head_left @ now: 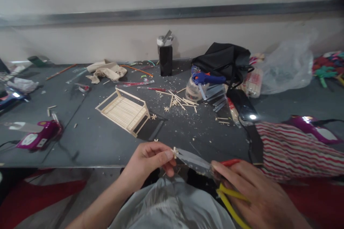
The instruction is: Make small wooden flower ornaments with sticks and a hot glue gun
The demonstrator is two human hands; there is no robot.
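Nearest the camera, the right hand [258, 196] grips yellow-handled scissors [206, 170], blades pointing toward the left hand [150, 162]. That hand pinches a small wooden piece [175, 152] between thumb and fingertips, right at the blade tip. Beyond the left hand, on the dark table [102, 143], stands a stick-built bench [124, 111]; scattered sticks [180, 101] lie beside it.

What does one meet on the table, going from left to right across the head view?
Pink glue gun → wooden stick bench → black bottle → blue glue gun → clear plastic bag → colourful craft pieces.
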